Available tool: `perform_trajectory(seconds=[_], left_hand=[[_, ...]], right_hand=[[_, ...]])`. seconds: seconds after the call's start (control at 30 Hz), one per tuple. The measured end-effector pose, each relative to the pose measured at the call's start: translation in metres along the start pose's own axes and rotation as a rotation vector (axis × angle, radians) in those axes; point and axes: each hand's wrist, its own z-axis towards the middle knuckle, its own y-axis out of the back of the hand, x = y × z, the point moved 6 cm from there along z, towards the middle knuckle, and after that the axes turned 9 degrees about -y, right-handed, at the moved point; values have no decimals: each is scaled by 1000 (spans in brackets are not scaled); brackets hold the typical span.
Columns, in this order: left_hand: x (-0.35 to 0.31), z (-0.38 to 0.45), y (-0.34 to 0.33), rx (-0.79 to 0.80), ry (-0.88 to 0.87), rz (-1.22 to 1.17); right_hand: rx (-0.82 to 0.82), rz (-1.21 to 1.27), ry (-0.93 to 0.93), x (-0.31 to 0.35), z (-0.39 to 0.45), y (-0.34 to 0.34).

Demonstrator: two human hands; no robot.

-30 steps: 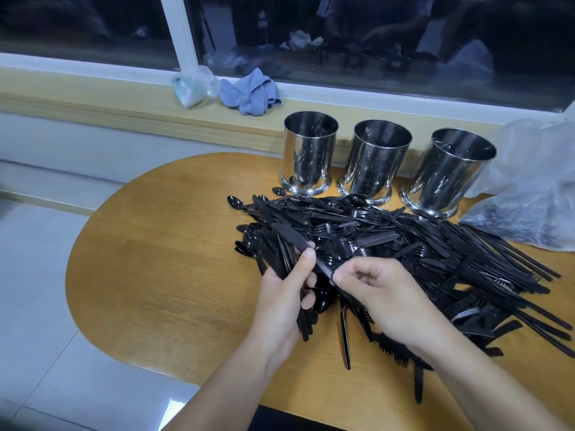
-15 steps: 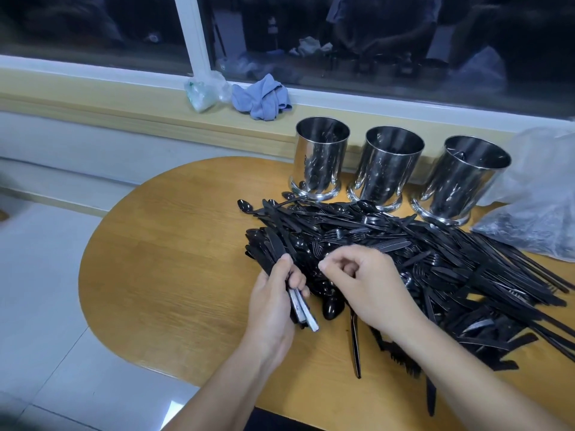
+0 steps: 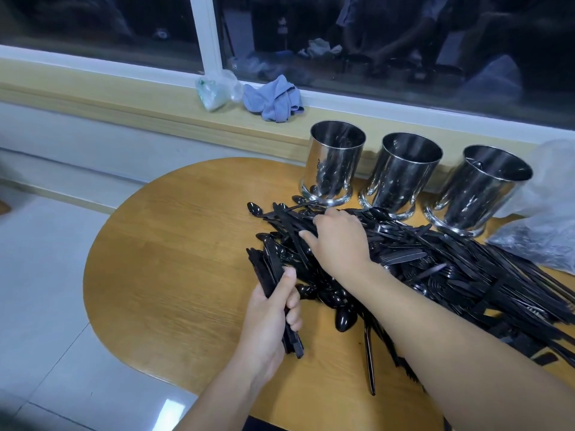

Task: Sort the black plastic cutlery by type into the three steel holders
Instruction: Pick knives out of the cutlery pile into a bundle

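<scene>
Along the far edge of the bench (image 3: 174,275) stand three steel holders (image 3: 334,169), with the heap of black cutlery (image 3: 451,275) spread before them. Her left hand (image 3: 267,325) grips a bundle of knives (image 3: 273,269) near the front edge. Her right hand (image 3: 339,241) rests on the heap, fingers curled into it; what they hold I cannot tell.
</scene>
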Motion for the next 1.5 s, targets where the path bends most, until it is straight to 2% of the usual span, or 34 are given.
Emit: perform_trajectory(seconds=[0.4, 0.6, 0.7, 0.87, 1.03, 1.13, 1.27, 1.4, 1.5], left_hand=[[5, 2, -2, 17, 32, -14], [6, -1, -4, 17, 46, 4], [5, -3, -4, 12, 40, 14], [0, -5, -10, 9, 4, 14], [-3, -8, -22, -2, -12, -15], [-5, -6, -23, -19, -21, -27], [-3, -5, -15, -91, 22, -81], [-1, -3, -7, -159, 27, -157], [-1, -3, -7, -150, 45, -211]], right_hand=[[102, -183, 57, -8, -16, 1], [60, -151, 10, -29, -30, 11], [84, 49, -38, -43, -44, 24], [337, 638, -171, -54, -101, 50], [450, 724, -36, -32, -142, 57], [385, 701, -12, -33, -135, 54], [95, 568, -100, -55, -92, 43], [96, 337, -42, -50, -48, 19], [73, 241, -9, -38, -31, 9]])
